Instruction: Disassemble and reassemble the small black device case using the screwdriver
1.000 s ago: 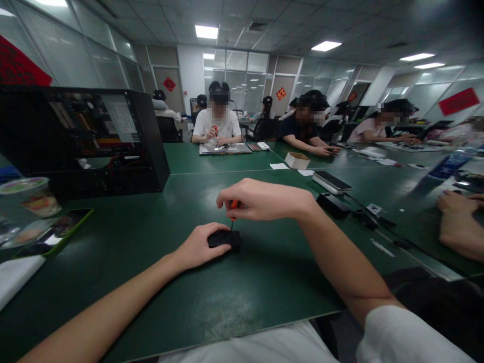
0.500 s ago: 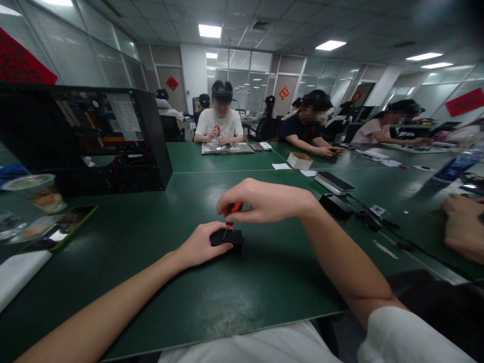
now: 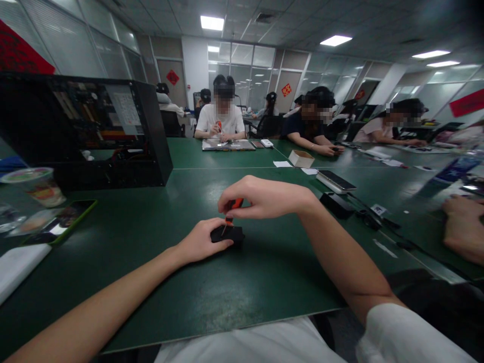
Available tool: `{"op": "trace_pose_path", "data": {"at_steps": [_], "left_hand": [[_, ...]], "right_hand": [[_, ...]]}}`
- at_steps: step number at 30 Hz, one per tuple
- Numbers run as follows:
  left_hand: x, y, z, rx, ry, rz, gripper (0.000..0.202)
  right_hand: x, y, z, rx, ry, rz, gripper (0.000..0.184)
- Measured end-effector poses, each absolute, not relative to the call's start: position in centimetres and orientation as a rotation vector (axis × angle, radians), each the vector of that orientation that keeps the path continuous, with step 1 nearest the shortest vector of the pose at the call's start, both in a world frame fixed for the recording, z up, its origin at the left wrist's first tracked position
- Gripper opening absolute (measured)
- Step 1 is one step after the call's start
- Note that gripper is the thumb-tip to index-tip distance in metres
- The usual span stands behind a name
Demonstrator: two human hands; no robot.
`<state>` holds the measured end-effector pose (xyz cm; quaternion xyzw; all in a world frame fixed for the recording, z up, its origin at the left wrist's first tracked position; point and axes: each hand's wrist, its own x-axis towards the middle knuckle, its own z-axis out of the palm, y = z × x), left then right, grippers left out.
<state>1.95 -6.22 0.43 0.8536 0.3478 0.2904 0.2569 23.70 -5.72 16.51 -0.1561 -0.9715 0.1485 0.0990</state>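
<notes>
On the green table [image 3: 212,287] in front of me lies a small black box-shaped device [image 3: 235,235]. My left hand [image 3: 199,241] grips its left side, thumb along the near edge and fingers behind. Above it, my right hand [image 3: 257,198] is closed around the orange and black handle of a screwdriver [image 3: 229,220]. The thin shaft points down, slightly tilted, and its tip meets the top of the black device. Whatever lies under the tip is too small to make out.
An open black computer case [image 3: 151,136] stands at the left, near a lidded cup [image 3: 45,189] and a green-edged phone [image 3: 75,219]. To the right are a white-sided device [image 3: 336,181], a black block [image 3: 338,204] and cables. Another person's hand [image 3: 463,222] rests at far right; co-workers sit opposite.
My view has tipped down very slightly. Both hands keep their hold, and the screwdriver stays on the black device.
</notes>
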Motion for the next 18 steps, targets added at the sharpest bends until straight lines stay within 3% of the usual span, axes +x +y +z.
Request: {"op": "trace_pose_path", "data": {"at_steps": [18], "left_hand": [[1.94,-6.19,0.49,2.338,0.940,0.773,0.032]], "right_hand": [[23.68,-5.70,16.63,-0.499,-2.869,0.406,0.013]]}}
